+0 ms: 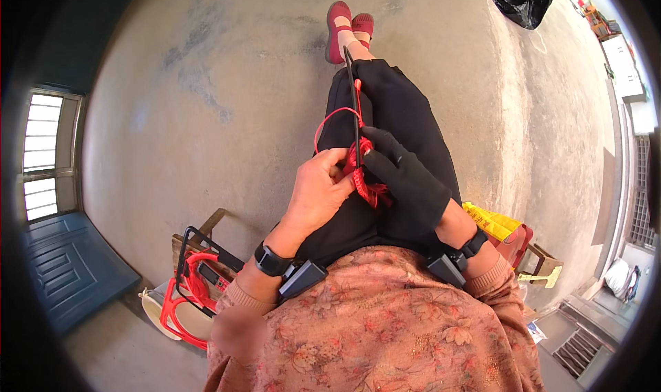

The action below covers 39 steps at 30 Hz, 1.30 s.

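Observation:
A thin black rod or frame edge (357, 110) stands lengthwise above my lap, its far end near my shins. Red cord (367, 189) is bunched and worked in tight loops around its near end, and one loose loop curves out to the left. My left hand (318, 189) is bare, its thumb and fingertips closed on the red cord from the left side. My right hand (406, 178), in a black glove, closes on the same cord from the right, one fingertip showing bare. Parts of the cord are hidden behind the fingers.
By my left side, a black frame (182, 254) and thick red cord (172, 316) lie over a pale container (153, 306). A yellow and red bag (492, 220) is beside a wooden stool (544, 262) at right. A black plastic bag (523, 1) lies on the concrete floor (241, 117).

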Motion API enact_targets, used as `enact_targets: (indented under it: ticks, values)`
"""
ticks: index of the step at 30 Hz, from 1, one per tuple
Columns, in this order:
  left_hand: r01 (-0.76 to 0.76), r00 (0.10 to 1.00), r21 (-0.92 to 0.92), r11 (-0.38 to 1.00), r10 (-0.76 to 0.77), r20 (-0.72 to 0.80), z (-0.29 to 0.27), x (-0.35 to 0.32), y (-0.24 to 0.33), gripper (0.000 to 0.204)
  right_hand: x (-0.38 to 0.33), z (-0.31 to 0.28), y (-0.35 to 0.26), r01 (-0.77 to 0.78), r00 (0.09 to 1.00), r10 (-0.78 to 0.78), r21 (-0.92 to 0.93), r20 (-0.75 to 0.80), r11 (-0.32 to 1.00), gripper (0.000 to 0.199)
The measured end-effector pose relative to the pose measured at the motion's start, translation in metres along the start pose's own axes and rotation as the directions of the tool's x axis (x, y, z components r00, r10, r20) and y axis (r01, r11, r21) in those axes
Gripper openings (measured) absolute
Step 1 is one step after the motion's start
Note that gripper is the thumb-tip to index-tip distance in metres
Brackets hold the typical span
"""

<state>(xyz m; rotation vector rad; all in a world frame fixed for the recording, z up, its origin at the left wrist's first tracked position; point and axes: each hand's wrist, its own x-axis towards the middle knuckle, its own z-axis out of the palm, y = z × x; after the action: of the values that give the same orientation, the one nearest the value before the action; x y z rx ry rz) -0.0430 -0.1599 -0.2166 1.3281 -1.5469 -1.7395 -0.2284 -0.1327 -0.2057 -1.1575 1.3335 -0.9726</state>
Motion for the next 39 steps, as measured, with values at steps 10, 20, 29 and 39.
enact_targets:
  ticks: [10, 20, 29, 39]
  values:
    - [0.118, 0.981, -0.647, 0.753, -0.189, -0.041, -0.051, -0.021, 0.024, 0.032, -0.087, -0.016, -0.183, 0.629, 0.737, -0.481, -0.223, 0.474, 0.744, 0.029]
    - [-0.366, 0.93, -0.858, 0.361, 0.172, -0.324, -0.114, -0.1, 0.075, 0.02, -0.105, 0.027, -0.164, 0.907, 0.267, -0.854, 0.183, 0.446, 0.379, 0.045]
    - [-0.433, 0.825, -0.849, 0.304, 0.512, -0.238, -0.118, -0.147, 0.104, 0.017, 0.001, 0.019, -0.105, 0.588, 0.808, -0.447, -0.585, 0.385, 0.559, 0.044]
    - [-0.285, 0.904, -0.464, 0.839, 0.075, -0.42, -0.076, -0.073, 0.05, 0.026, -0.006, -0.009, -0.079, 0.116, 0.971, -0.197, 0.448, 0.137, 0.886, 0.01]
